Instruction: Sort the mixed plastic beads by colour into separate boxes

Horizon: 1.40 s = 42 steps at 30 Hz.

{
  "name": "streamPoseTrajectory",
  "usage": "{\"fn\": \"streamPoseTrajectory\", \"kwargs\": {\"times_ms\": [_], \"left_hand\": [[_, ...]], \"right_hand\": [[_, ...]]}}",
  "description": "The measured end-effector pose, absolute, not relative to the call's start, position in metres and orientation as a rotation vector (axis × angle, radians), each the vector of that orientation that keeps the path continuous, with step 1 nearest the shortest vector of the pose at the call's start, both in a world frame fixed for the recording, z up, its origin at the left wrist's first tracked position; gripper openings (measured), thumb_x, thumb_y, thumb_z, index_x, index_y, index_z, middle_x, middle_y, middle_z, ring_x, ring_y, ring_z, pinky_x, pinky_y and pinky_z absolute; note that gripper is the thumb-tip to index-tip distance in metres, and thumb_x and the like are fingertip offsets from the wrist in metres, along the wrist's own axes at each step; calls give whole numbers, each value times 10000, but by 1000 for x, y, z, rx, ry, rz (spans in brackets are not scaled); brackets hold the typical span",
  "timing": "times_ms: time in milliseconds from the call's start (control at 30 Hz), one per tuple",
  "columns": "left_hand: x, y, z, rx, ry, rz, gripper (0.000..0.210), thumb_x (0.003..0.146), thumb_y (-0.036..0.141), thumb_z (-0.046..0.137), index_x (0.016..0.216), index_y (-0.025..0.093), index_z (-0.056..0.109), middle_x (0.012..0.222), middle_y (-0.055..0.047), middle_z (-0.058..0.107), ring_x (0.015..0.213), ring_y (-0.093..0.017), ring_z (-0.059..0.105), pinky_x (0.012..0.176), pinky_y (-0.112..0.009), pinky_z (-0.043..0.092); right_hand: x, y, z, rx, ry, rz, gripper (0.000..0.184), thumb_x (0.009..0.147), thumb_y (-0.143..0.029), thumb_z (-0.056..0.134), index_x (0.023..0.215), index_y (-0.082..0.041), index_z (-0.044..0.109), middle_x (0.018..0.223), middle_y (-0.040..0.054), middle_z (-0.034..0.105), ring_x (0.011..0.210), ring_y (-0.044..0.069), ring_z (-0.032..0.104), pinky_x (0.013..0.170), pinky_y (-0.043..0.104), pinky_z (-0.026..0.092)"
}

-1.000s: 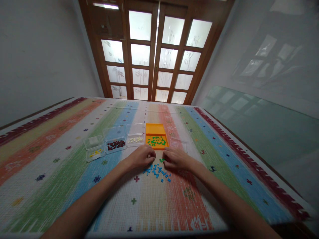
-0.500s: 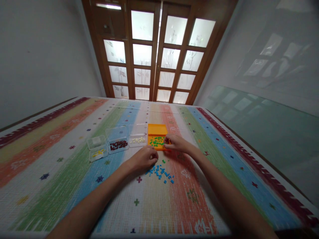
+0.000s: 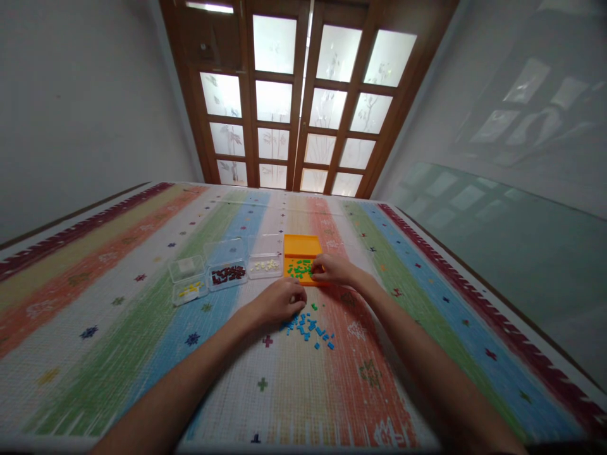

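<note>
Right hand (image 3: 334, 270) at green pieces (image 3: 306, 261), orange box (image 3: 302, 244). Left hand (image 3: 282, 300) by blue pieces (image 3: 312, 326), nearer bench (image 3: 227, 404) front edge. Grips: can't tell.

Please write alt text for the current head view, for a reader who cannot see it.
A person's right hand is over an open orange box of green pieces; the left hand is beside loose blue pieces on a striped tablecloth. Farther left are clear boxes of white, dark red and yellow pieces.

We see a smooth plastic orange box (image 3: 303, 245) against matt, woven-looking cloth (image 3: 294, 392). The doors (image 3: 351, 101) look wooden.
</note>
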<state>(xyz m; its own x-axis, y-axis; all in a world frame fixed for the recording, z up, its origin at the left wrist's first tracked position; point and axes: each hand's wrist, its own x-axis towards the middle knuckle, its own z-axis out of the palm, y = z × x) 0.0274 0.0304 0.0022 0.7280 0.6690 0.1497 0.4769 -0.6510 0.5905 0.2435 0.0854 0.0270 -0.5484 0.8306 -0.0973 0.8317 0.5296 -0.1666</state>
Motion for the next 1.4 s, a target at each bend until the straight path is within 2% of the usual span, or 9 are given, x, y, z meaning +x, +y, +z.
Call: {"fn": "streamPoseTrajectory", "kwargs": {"times_ms": [167, 300, 400, 500, 633, 1000, 1167, 1400], "left_hand": [[26, 29, 4, 2415, 873, 475, 147, 807, 145, 583, 805, 157, 730, 766, -35, 647, 703, -151, 564, 710, -272, 433], [24, 29, 5, 2410, 877, 467, 154, 816, 151, 580, 818, 159, 733, 763, -33, 646, 695, -150, 567, 714, -272, 439], [24, 29, 5, 2415, 869, 462, 157, 812, 136, 580, 816, 159, 735, 766, -34, 650, 693, -145, 568, 697, -263, 435], [23, 29, 6, 2425, 877, 439, 155, 807, 129, 582, 809, 152, 735, 767, -39, 655, 688, -145, 566, 687, -262, 432], [23, 29, 8, 2417, 890, 408, 153, 806, 151, 591, 820, 150, 744, 766, -42, 668, 691, -151, 573, 694, -268, 437], [25, 28, 10, 2459, 885, 416, 162, 793, 128, 574, 839, 156, 727, 776, -33, 665, 696, -146, 574, 693, -253, 439], [24, 27, 9, 2465, 889, 411, 153, 791, 120, 574, 822, 154, 720, 757, -24, 646, 669, -135, 558, 674, -244, 434], [23, 29, 5, 2457, 864, 436, 153, 787, 131, 579, 846, 164, 717, 756, -16, 646, 669, -132, 566, 662, -237, 433]], "right_hand": [[250, 81, 29, 1475, 2770, -279, 144, 813, -199, 668, 905, -163, 773, 861, 77, 731, 756, 176, 608, 641, 246, 360], [261, 71, 33, 1525, 2876, -317, 192, 821, -167, 662, 988, -158, 758, 824, 58, 713, 730, 164, 600, 672, 248, 396], [268, 58, 35, 1490, 2972, -405, 141, 833, -153, 646, 929, -156, 750, 752, 32, 679, 679, 144, 569, 665, 247, 400], [269, 41, 31, 1399, 3015, -553, 105, 858, -225, 663, 883, -160, 741, 733, 23, 663, 660, 135, 550, 644, 245, 394], [262, 18, 23, 1322, 2991, -696, 128, 848, -228, 680, 937, -155, 736, 790, 29, 663, 692, 134, 563, 651, 242, 405], [251, 6, 24, 1329, 2997, -635, 152, 841, -127, 630, 929, -162, 749, 895, 61, 669, 782, 155, 606, 725, 263, 454], [252, 6, 22, 1342, 2972, -591, 131, 840, -147, 638, 912, -156, 748, 875, 61, 654, 757, 156, 591, 708, 267, 445], [252, 5, 23, 1362, 3003, -704, 157, 808, -119, 651, 936, -163, 731, 847, 34, 633, 716, 131, 567, 676, 243, 448]]}}
